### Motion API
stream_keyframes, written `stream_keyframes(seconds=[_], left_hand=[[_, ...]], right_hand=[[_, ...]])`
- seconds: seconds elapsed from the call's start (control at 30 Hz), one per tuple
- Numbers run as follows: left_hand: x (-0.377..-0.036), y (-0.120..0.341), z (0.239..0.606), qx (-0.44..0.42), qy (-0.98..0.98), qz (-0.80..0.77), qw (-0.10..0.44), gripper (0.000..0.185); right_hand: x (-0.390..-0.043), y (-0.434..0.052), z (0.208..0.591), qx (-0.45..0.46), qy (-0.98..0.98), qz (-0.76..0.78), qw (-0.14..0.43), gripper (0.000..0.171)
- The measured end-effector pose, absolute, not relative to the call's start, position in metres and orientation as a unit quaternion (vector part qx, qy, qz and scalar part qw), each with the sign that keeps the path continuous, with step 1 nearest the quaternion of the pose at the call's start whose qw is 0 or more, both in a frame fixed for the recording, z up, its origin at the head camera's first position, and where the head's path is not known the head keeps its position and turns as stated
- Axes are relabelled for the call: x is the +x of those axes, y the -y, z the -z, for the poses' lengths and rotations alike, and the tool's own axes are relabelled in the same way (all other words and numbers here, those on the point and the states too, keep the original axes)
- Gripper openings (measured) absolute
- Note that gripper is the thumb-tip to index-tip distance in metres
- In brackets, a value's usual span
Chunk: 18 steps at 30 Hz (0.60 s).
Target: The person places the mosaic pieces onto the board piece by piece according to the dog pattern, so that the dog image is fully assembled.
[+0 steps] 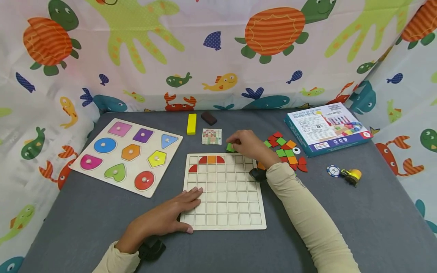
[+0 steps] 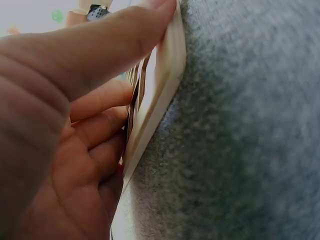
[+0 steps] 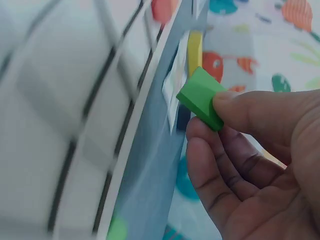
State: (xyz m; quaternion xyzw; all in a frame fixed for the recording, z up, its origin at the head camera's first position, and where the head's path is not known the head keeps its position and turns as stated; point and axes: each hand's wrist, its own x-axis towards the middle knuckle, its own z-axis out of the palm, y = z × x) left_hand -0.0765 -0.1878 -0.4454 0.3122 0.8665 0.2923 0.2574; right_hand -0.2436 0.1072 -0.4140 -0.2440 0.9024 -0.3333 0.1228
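My right hand (image 1: 248,144) pinches a small green square tile (image 3: 200,95) between thumb and fingers, just beyond the far edge of a pale wooden grid board (image 1: 222,207). The left hand (image 1: 170,212) rests on that board's near left side, fingers spread over the cells and the thumb (image 2: 115,47) along the edge. In the board's top row sit an orange square tile (image 1: 211,159) with a red curved tile (image 1: 203,160) on its left and another red tile (image 1: 220,160) on its right. A third red curved tile (image 1: 193,168) lies one row lower, at the left.
Loose red, green and orange tiles (image 1: 289,152) lie right of the board, near a boxed set (image 1: 329,127). A small pattern card (image 1: 211,136), yellow block (image 1: 191,124) and dark block (image 1: 209,118) are behind it. A shape puzzle (image 1: 112,151) stands left; a toy vehicle (image 1: 351,176) lies far right.
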Motion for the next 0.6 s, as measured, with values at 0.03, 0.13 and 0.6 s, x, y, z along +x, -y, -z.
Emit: stream_keyframes(seconds=[0.03, 0.13, 0.6], left_hand=[[-0.076, 0.188, 0.445, 0.314, -0.867, -0.29, 0.256, 0.085], [-0.075, 0.186, 0.444, 0.324, -0.868, -0.28, 0.251, 0.082], [-0.072, 0.184, 0.441, 0.375, -0.862, -0.257, 0.224, 0.067]], right_hand=[[-0.242, -0.102, 0.414, -0.248, -0.898, 0.339, 0.13, 0.025], [-0.237, -0.086, 0.414, -0.269, -0.887, 0.346, 0.144, 0.023], [-0.211, -0.027, 0.421, -0.369, -0.858, 0.324, 0.154, 0.018]])
